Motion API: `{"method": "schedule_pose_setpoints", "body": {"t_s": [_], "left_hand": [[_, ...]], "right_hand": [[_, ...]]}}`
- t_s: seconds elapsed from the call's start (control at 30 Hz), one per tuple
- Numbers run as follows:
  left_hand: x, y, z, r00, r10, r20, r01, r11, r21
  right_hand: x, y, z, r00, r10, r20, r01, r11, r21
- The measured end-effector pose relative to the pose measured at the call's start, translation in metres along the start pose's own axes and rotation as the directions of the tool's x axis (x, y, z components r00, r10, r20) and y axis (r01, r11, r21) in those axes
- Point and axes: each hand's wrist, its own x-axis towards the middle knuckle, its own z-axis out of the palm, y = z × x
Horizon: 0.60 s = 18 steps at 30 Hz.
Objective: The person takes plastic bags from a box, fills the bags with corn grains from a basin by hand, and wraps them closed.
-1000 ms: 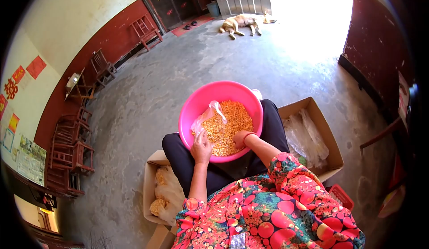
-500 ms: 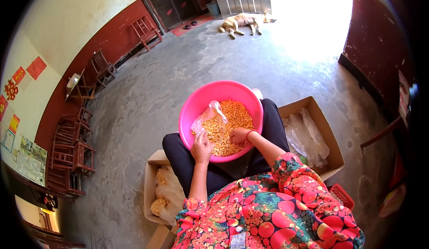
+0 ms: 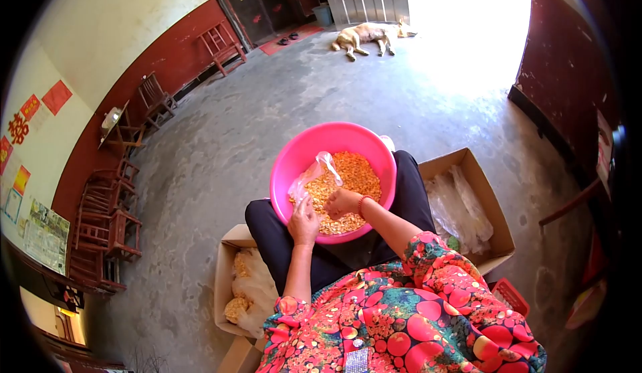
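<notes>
A pink basin point(image 3: 283, 165) rests on my lap, holding many small orange-yellow pieces point(image 3: 358, 172). A thin clear plastic bag point(image 3: 309, 175) lies inside it at the left. My left hand point(image 3: 303, 222) is at the near left rim, its fingers closed on the bag's edge. Over the pieces, close to the bag, is my right hand point(image 3: 344, 203), with a red band on its wrist. Its fingers are curled together, and what they hold is hidden beneath the hand.
A cardboard box point(image 3: 496, 202) of clear bags point(image 3: 461, 206) stands at my right. Another box point(image 3: 223, 286) with filled bags point(image 3: 251, 283) is at my left. A dog point(image 3: 371, 36) lies near the doorway; wooden chairs point(image 3: 125, 232) line the left wall.
My right hand has risen from the pieces at the basin's right side and moved left toward the bag. My left hand has stayed at the bag. The view has shifted slightly.
</notes>
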Motion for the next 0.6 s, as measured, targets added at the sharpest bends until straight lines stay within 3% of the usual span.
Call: {"method": "schedule_pose_setpoints", "body": {"t_s": [0.07, 0.1, 0.13, 0.17, 0.23, 0.27, 0.3, 0.37, 0.43, 0.5, 0.6], "left_hand": [[0.0, -0.001, 0.001, 1.0, 0.008, -0.005, -0.008, 1.0, -0.012], [0.0, 0.0, 0.0, 1.0, 0.007, -0.005, -0.007, 1.0, -0.013], [0.0, 0.003, -0.002, 1.0, 0.003, -0.001, -0.003, 1.0, -0.024], [0.0, 0.004, -0.003, 1.0, 0.0, 0.002, 0.0, 0.999, -0.035], [0.001, 0.002, -0.002, 1.0, -0.006, 0.005, 0.006, 1.0, -0.026], [0.001, 0.001, -0.002, 1.0, -0.011, 0.011, 0.011, 1.0, -0.015], [0.001, 0.001, -0.002, 1.0, -0.012, 0.012, 0.012, 1.0, -0.016], [0.0, 0.001, -0.001, 0.999, -0.03, 0.017, 0.031, 0.999, -0.02], [0.0, -0.002, 0.001, 0.999, -0.026, 0.028, 0.026, 0.999, -0.032], [0.0, -0.004, 0.002, 0.999, -0.023, 0.04, 0.024, 0.999, -0.04], [0.0, -0.002, 0.001, 1.0, -0.008, 0.028, 0.009, 1.0, -0.026]], "right_hand": [[0.016, -0.017, -0.014, 0.975, -0.222, -0.006, 0.194, 0.861, -0.47], [0.015, -0.045, -0.028, 0.958, 0.19, -0.215, -0.178, 0.981, 0.073], [0.013, -0.059, -0.035, 0.776, 0.611, -0.157, -0.403, 0.672, 0.621], [0.014, -0.056, -0.033, 0.776, 0.611, -0.157, -0.404, 0.672, 0.621], [0.016, -0.044, -0.027, 0.826, 0.376, -0.421, -0.261, 0.916, 0.305], [0.012, -0.036, -0.025, 0.826, 0.376, -0.42, -0.262, 0.916, 0.305], [0.004, -0.029, -0.026, 0.905, 0.369, -0.214, -0.291, 0.901, 0.323], [-0.005, -0.023, -0.021, 0.903, 0.422, 0.075, -0.427, 0.902, 0.069], [-0.017, -0.021, -0.011, 0.851, 0.511, 0.122, -0.483, 0.852, -0.204], [-0.037, -0.017, -0.001, 0.704, 0.693, -0.158, -0.709, 0.697, -0.107], [-0.041, -0.02, 0.008, 0.693, 0.715, -0.094, -0.719, 0.678, -0.151]]}}
